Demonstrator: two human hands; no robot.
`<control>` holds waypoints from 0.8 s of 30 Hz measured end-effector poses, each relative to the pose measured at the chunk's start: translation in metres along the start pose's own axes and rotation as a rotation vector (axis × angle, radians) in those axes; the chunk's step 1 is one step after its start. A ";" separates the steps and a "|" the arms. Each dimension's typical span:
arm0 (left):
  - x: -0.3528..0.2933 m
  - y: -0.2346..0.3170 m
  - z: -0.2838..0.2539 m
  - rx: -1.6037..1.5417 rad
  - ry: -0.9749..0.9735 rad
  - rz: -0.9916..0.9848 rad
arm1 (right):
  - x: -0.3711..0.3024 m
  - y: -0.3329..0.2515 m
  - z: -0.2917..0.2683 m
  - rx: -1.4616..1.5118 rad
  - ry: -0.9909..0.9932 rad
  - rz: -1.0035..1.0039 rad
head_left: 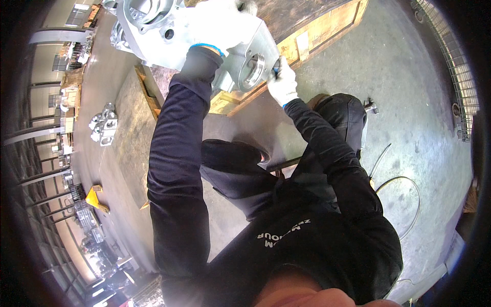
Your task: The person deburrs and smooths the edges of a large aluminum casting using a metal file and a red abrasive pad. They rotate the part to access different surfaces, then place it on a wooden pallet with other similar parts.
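Silver metal casting is apparently resting on the wooden crate, likely for support; left hand is lying across, perhaps steadying it, right hand is curling at its corner, neither finger grip showing clearly enough to tell

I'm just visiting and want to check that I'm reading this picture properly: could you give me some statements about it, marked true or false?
1. The left hand and right hand both wear white gloves. True.
2. The right hand is at the metal casting, near a round opening. True.
3. The metal casting is bright red. False: it is silvery grey.
4. The person's sleeves are yellow. False: the sleeves are dark.
5. A yellow object shows toward the picture's left. True.
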State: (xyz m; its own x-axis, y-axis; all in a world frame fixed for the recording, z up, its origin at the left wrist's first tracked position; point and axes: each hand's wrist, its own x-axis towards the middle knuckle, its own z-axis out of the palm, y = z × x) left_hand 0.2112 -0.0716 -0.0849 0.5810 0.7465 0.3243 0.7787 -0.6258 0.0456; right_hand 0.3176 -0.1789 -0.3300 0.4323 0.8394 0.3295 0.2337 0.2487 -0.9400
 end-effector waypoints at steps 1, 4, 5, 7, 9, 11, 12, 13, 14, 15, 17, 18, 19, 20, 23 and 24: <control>-0.001 0.002 -0.001 0.005 0.006 0.000 | -0.004 -0.001 0.002 -0.048 -0.013 -0.024; -0.001 0.008 -0.003 0.015 0.016 -0.007 | -0.018 -0.004 0.005 -0.001 -0.120 0.061; -0.001 0.009 -0.004 0.016 0.023 -0.008 | -0.022 -0.005 0.005 0.027 -0.105 0.028; 0.001 0.012 -0.004 0.026 0.023 -0.011 | -0.031 -0.005 0.005 0.066 -0.148 0.059; 0.001 0.014 -0.005 0.039 0.028 -0.014 | -0.040 -0.006 0.001 -0.072 -0.161 -0.147; 0.000 0.016 -0.008 0.051 0.034 -0.021 | -0.051 -0.007 -0.004 -0.268 -0.182 -0.396; 0.000 0.017 -0.009 0.057 0.035 -0.025 | -0.057 -0.008 -0.007 -0.431 -0.360 -0.435; 0.000 0.019 -0.010 0.064 0.033 -0.028 | -0.061 -0.010 -0.011 -0.262 -0.460 -0.457; 0.001 0.020 -0.011 0.070 0.034 -0.027 | -0.065 -0.012 -0.016 -0.277 -0.378 -0.363; 0.001 0.021 -0.013 0.075 0.032 -0.036 | -0.067 -0.015 -0.022 -0.261 -0.366 -0.319; 0.000 0.023 -0.015 0.071 0.025 -0.050 | -0.067 -0.022 -0.037 -0.441 -0.353 -0.209; 0.000 0.023 -0.016 0.068 0.020 -0.051 | -0.064 -0.027 -0.045 -0.451 -0.333 -0.303; 0.000 0.023 -0.016 0.065 0.014 -0.049 | -0.059 -0.032 -0.054 -0.496 -0.285 -0.316; 0.000 0.023 -0.016 0.066 0.015 -0.048 | -0.052 -0.038 -0.062 -0.610 -0.273 -0.396; -0.002 0.023 -0.017 0.067 0.018 -0.045 | -0.024 -0.058 -0.082 -0.744 -0.329 -0.590; -0.002 0.023 -0.018 0.064 0.016 -0.044 | -0.013 -0.064 -0.087 -0.725 -0.405 -0.582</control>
State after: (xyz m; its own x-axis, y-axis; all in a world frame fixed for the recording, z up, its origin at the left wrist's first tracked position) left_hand 0.2235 -0.0913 -0.0675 0.5420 0.7691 0.3387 0.8175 -0.5759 -0.0005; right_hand 0.3721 -0.2480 -0.2662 -0.2136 0.8156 0.5377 0.8442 0.4311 -0.3186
